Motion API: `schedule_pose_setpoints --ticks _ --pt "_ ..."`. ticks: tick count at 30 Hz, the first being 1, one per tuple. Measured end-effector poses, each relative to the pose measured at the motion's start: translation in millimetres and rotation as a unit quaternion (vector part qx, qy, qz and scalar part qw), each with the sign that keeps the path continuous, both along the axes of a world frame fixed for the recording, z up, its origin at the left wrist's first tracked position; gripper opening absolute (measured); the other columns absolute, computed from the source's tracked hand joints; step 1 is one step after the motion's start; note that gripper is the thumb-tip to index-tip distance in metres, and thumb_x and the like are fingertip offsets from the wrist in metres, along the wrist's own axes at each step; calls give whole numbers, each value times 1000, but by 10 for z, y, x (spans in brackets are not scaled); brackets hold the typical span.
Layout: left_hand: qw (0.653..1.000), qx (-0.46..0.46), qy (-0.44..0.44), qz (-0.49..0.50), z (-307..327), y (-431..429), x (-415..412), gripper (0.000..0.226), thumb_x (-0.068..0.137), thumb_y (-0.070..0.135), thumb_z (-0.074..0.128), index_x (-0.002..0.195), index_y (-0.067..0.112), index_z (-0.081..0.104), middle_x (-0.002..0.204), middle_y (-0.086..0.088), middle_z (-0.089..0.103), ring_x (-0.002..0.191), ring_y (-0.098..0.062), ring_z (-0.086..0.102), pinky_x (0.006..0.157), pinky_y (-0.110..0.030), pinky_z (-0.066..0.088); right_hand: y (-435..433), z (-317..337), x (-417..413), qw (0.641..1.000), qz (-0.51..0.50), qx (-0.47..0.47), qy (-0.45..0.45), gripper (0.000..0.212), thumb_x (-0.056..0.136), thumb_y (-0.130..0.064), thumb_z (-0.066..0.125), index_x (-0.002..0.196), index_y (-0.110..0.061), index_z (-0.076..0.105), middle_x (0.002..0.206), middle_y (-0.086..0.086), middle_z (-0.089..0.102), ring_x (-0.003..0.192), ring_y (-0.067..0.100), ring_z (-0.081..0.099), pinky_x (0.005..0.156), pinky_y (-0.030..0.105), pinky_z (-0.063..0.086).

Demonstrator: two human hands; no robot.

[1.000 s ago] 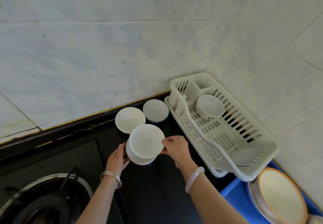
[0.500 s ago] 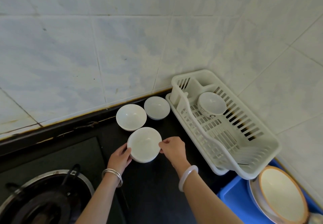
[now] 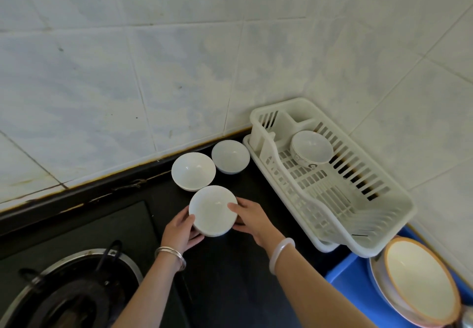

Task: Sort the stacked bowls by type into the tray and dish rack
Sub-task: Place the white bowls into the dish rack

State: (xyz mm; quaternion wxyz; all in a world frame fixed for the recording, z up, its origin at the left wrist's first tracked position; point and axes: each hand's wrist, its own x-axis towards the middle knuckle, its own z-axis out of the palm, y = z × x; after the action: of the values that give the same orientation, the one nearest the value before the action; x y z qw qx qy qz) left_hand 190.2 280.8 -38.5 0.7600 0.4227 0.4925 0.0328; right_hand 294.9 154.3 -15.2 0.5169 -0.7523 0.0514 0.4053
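Left of the dish rack, a plain white bowl is gripped by left hand and right hand, no longer tilted.

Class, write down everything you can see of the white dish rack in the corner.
The dish rack is white, plastic-looking, with slotted walls and floor and a small compartment at its far end. It sits on a matching drip tray on the black counter, in the tiled corner. One patterned bowl lies tilted inside, near the far end. A blue tray lies by its near end.
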Motion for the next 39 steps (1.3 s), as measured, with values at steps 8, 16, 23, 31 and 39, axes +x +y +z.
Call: schedule_pose_setpoints --ticks 8,16,23,31,39 --pt "995 76 -43 -46 529 -175 227 30 90 14 52 117 28 56 104 -2 61 81 -22 65 51 -28 55 -303 349 133 992 -85 45 -82 6 93 -36 54 89 -36 59 94 -4 67 87 14 66 59 24 55" --pt "976 63 -119 -174 1298 -740 1082 33 90 14 52 122 23 54 109 -4 58 100 -30 63 61 -30 56 -1104 1218 784 971 -140 -7 -196 25 96 -39 44 82 -28 61 88 -4 67 76 21 69 52 26 55" --pt "948 38 -111 -297 1282 -1551 1936 36 93 8 43 129 10 49 130 -18 45 114 -40 53 85 -44 52 -1948 1249 1348 964 -216 -63 -141 34 94 -40 47 89 -8 59 91 14 62 71 29 64 62 35 55" --pt "933 14 -11 -359 755 -2127 2426 38 94 1 35 131 1 42 126 -21 46 89 -38 57 75 -45 52 -2390 735 1765 968 -209 -126 -63 43 93 -40 52 123 -8 56 115 18 58 100 36 58 84 45 54" --pt "916 61 8 -397 560 -2247 2565 37 93 -1 36 128 2 47 134 -21 47 103 -40 56 75 -43 52 -2423 519 1906 963 -192 -184 -42 58 92 -51 48 132 -9 47 123 19 58 87 33 60 52 36 51"
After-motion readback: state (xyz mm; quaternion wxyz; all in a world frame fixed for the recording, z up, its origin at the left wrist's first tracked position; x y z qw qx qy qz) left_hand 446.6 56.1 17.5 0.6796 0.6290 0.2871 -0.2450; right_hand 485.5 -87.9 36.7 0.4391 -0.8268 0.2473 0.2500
